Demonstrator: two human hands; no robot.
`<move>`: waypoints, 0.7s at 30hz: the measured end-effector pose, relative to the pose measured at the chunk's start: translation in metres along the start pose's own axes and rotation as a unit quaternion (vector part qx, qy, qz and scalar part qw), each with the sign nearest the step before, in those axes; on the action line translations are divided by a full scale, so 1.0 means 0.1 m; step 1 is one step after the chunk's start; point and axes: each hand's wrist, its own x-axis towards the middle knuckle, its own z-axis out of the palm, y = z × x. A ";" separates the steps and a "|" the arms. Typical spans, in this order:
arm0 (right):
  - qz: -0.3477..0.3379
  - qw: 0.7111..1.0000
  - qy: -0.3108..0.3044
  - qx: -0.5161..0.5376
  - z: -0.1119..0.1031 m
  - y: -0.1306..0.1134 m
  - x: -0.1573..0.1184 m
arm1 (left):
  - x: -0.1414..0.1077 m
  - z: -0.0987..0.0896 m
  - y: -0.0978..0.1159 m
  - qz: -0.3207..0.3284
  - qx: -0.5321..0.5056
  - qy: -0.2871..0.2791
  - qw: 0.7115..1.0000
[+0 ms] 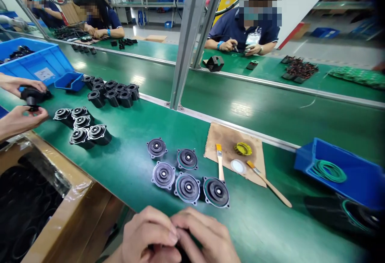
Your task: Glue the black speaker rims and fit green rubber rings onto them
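Observation:
My left hand (150, 237) and my right hand (204, 235) meet at the bottom centre, fingers pinched together. Between them is a dark object, mostly hidden by the fingers. Just beyond my hands, several round black housings (188, 187) with screw ears stand on the green table (126, 154); some show a green ring around the rim. Right of them, a brush (220, 162) and a second brush (270, 184) rest partly on a stained cardboard piece (210, 142), with a yellow cap (243, 148) and a white disc (238, 166).
A blue bin (357, 174) with green rings (329, 171) stands right, beside a blurred dark housing (357, 215). More housings (90, 128) stand left, near a co-worker's hands (22, 120). A cardboard box (72, 198) is lower left; a metal post (186, 42) rises behind.

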 end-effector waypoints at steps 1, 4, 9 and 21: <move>0.005 1.000 0.001 0.005 0.00 0.01 0.08 | 0.00 -0.02 -0.01 -0.013 0.012 0.005 1.000; 0.036 0.998 0.016 -0.059 -0.03 0.14 0.35 | 0.03 -0.12 -0.13 -0.107 0.082 0.010 0.991; 0.057 0.967 -0.021 -0.248 -0.01 0.42 0.74 | 0.13 -0.27 -0.41 -0.085 0.256 -0.034 0.962; -0.002 0.973 -0.084 -0.216 -0.15 0.42 0.60 | 0.21 -0.38 -0.63 0.093 0.317 -0.113 0.937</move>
